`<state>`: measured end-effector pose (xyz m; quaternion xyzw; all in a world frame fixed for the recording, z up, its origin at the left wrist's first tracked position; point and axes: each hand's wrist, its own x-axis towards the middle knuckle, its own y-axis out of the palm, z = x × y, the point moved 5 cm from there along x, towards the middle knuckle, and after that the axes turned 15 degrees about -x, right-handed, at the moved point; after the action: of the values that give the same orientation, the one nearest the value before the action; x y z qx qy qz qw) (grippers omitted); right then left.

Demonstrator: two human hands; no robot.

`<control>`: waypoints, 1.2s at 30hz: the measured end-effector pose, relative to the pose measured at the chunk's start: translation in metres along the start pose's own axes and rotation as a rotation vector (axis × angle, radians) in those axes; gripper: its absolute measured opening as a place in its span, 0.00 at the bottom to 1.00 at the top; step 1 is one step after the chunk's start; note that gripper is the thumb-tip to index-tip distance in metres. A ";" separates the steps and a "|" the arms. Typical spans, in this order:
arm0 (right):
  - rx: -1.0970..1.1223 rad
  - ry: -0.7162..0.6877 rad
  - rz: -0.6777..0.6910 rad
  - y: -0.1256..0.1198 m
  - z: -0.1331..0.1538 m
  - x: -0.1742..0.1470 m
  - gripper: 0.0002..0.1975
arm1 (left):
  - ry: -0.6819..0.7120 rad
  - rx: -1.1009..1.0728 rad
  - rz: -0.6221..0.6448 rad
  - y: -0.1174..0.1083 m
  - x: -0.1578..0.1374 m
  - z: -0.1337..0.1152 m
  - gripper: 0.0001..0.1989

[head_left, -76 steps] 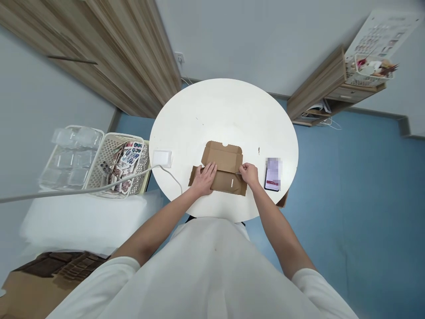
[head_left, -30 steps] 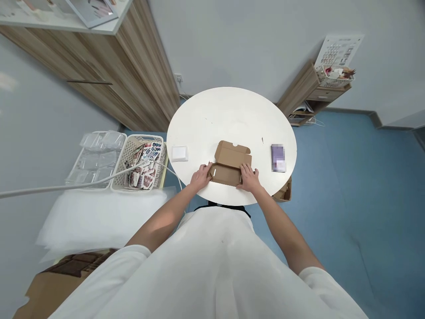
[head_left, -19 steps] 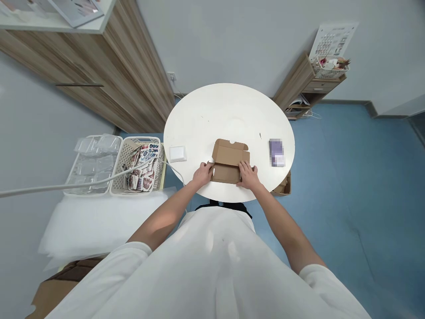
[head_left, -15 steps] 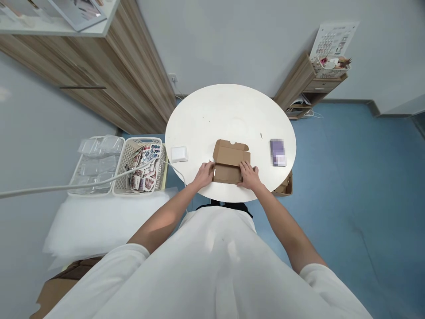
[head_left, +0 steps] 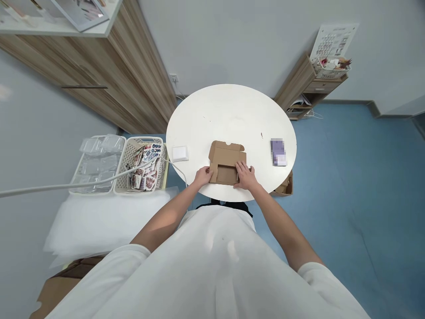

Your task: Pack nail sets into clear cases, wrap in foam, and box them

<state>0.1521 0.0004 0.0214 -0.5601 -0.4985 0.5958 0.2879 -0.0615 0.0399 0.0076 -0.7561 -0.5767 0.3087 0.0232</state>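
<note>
An open brown cardboard box lies on the near part of the white round table, its notched lid panel spread away from me. My left hand grips the box's left wall, with the thumb at the near corner. My right hand holds the right wall, its fingers bent over the edge into the tray part. Part of that right side is hidden under the fingers. On the table to the left sits a small white packet. A purple item, blurred out, lies to the right.
Left of the table stand a basket of printed cards and a basket of clear plastic packs. A white cable crosses in front of them. Below are white foam sheets. A carton is under the table's right edge.
The box has slid slightly left with both hands. Its left side flap now stands folded in along the tray, where the inside reached the edge before.
</note>
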 end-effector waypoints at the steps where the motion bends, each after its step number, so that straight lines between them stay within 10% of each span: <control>1: 0.002 -0.011 0.007 0.000 0.001 0.000 0.57 | -0.004 0.054 -0.010 0.000 0.001 -0.002 0.14; 24: -0.046 -0.092 0.024 -0.005 0.002 0.005 0.62 | 0.026 0.441 -0.023 -0.002 0.018 -0.013 0.12; 30: -0.061 -0.106 0.012 -0.006 -0.003 0.006 0.61 | 0.227 0.205 0.205 -0.016 -0.004 -0.015 0.48; 36: -0.077 -0.131 0.027 -0.010 -0.006 0.006 0.62 | 0.369 0.461 0.405 -0.008 0.004 -0.025 0.66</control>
<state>0.1543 0.0106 0.0287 -0.5371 -0.5311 0.6156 0.2247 -0.0558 0.0543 0.0293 -0.8730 -0.3164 0.2874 0.2351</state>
